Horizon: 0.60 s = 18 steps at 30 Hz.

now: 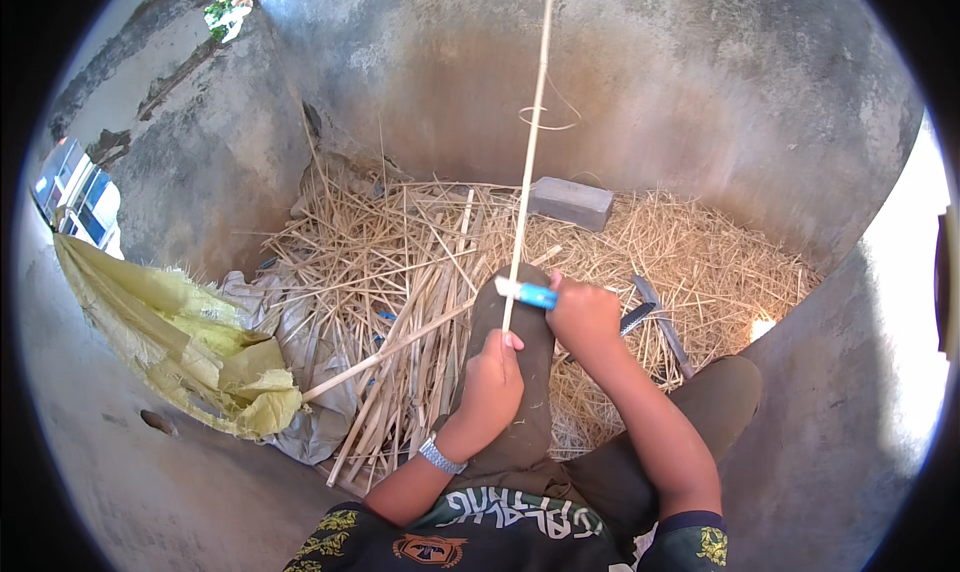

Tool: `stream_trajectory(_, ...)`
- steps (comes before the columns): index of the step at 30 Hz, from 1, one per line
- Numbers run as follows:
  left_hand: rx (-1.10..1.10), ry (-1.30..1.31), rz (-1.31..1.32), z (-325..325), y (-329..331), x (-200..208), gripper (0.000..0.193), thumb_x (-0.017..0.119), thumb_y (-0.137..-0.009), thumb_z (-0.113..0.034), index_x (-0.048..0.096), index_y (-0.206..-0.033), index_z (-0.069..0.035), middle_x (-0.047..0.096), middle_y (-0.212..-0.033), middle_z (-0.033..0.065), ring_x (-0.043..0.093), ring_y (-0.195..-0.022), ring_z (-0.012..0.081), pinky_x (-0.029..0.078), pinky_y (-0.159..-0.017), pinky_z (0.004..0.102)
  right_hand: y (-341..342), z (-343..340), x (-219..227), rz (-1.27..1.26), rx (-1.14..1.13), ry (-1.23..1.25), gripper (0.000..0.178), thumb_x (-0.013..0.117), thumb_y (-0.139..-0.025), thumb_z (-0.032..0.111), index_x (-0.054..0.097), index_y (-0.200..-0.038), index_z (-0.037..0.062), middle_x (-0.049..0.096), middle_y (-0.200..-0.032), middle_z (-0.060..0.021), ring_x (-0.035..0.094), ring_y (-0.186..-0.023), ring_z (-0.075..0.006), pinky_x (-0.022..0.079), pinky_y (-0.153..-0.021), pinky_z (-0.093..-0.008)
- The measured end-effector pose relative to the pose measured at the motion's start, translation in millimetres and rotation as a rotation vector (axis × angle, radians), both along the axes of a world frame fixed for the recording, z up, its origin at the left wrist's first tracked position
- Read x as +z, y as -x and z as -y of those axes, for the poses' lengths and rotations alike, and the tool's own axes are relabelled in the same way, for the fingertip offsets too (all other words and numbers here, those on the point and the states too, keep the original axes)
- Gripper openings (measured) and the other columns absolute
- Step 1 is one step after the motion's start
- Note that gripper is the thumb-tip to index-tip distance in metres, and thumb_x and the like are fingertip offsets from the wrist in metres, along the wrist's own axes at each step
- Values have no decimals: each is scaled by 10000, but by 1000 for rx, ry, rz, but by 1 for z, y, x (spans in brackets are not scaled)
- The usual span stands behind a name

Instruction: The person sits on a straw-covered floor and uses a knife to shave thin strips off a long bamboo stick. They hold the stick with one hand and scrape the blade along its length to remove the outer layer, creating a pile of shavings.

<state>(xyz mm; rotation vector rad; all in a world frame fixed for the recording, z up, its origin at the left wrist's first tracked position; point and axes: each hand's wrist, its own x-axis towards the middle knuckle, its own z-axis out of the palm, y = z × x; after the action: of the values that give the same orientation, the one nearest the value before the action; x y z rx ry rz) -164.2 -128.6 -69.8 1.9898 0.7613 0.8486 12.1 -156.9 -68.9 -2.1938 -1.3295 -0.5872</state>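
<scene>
Scraping seems underway — left hand [489, 375] closed on a long, pale wooden strip [525, 172], right hand [584, 317] clenching a short blue-and-white tool [537, 296] — needing steady pressure next.

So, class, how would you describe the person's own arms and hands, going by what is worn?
Both the left hand and right hand are ungloved. A silver-coloured linked band circles the left wrist; the right wrist shows none. The short dark sleeves carry yellow patterned motifs.
</scene>
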Motion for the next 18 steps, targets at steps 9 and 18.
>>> stream_trajectory(9, -99, 137, -20, -2, -1, -7, 211, 456, -1054, -171, 582, -968, -26, 522, -591, 185, 554, -506, 338, 386, -502, 426, -34, 9, 34, 21, -28, 160, 415, 517, -994, 252, 683, -658, 74, 635, -558, -133, 636, -470, -317, 512, -470, -413)
stream_trajectory(18, -79, -1, -56, 4, 0, 6, 226, 451, -1067, -189, 578, -976, -26, 466, -560, 105, 468, -481, 192, 368, -496, 350, -60, -2, 33, 17, -7, 262, 422, 490, -1002, 248, 687, -678, 61, 651, -600, -135, 665, -539, -324, 535, -540, -438)
